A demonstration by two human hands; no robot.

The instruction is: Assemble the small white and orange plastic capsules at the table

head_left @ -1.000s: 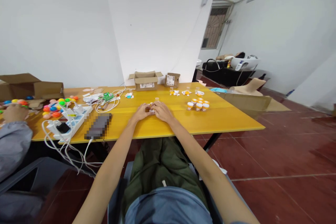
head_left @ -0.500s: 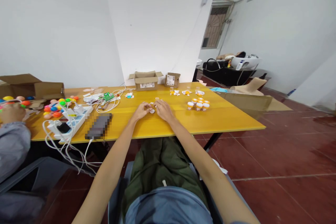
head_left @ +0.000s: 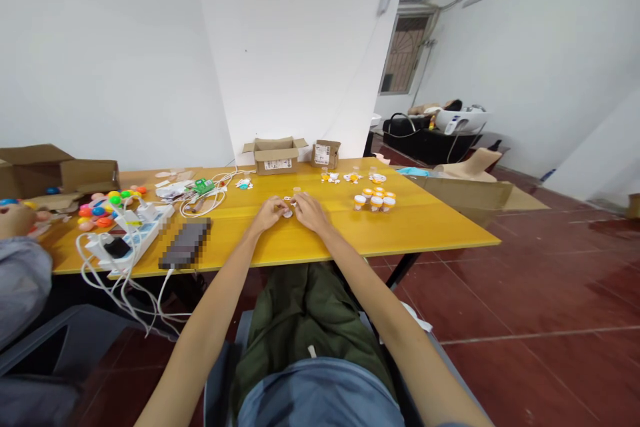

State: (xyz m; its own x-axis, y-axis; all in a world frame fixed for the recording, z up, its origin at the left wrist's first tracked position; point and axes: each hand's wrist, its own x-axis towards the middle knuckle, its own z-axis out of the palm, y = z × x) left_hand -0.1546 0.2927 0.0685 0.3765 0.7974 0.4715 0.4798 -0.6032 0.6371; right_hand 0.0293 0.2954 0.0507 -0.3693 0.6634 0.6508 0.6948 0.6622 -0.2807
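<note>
Both my hands rest on the yellow table (head_left: 430, 223) near its middle. My left hand (head_left: 267, 213) and my right hand (head_left: 309, 211) meet with fingers curled around a small white piece (head_left: 288, 213) that lies between their fingertips; what else they grip is too small to make out. Another tiny vial (head_left: 297, 191) stands just behind them. A cluster of small orange vials with white caps (head_left: 375, 199) stands to the right of my right hand.
Two open cardboard boxes (head_left: 273, 154) stand at the table's back edge. A white power strip with cables (head_left: 131, 231) and a dark phone (head_left: 185, 244) lie to the left. Coloured balls (head_left: 103, 207) and another person's sleeve (head_left: 20, 280) are at far left.
My hands stay together at the table's middle, with only slight finger motion; the white piece now shows between them. The other person's hand at far left has drawn back.
</note>
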